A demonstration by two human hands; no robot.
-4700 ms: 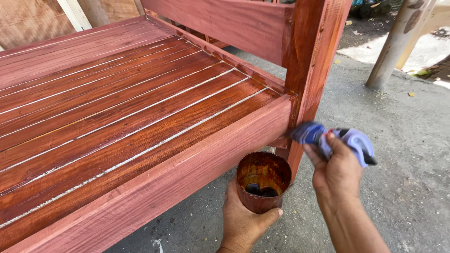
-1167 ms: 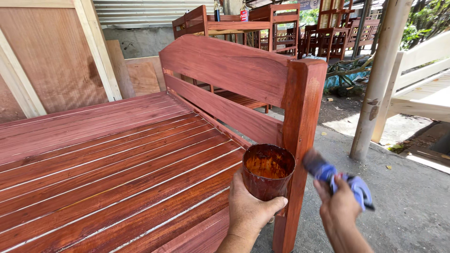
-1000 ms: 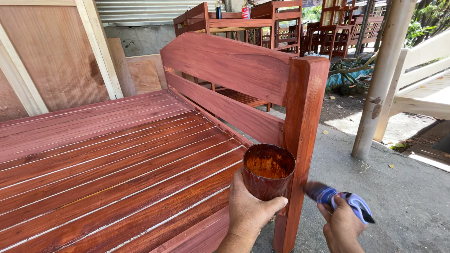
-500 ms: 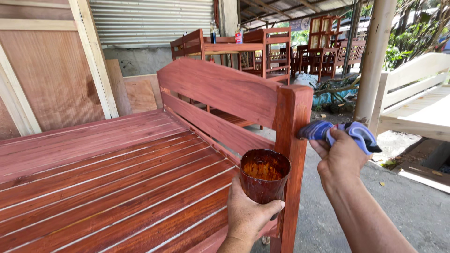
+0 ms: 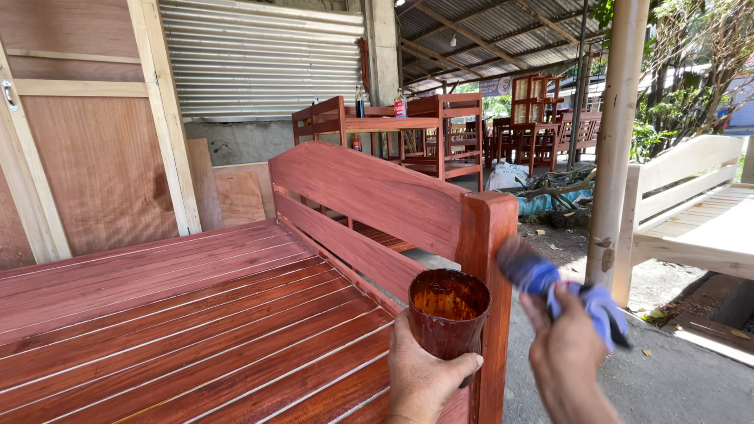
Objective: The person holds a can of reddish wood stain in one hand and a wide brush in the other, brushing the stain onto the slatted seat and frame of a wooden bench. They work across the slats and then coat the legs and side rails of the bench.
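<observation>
Head view: left hand [image 5: 420, 377] grips stain cup [image 5: 448, 312] beside bed frame corner post [image 5: 488, 290]. Right hand [image 5: 567, 357] clenches blue cloth pad [image 5: 561, 289] near post. Risks: cup tilts, stain spills on slats [image 5: 196, 314]; overloaded pad drips, leaving runs.

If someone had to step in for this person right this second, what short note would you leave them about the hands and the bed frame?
Left hand: holds the stain-coated cup, upright, beside the corner post.
Right hand: grips a blue cloth, its tip close to the post's outer face; whether it touches is unclear.
Done: the slats, the end board and the post's visible faces look red-brown.
Left: I cannot see the post's far side or lower part, so check those. The pale bed frame at right looks unstained.
</observation>
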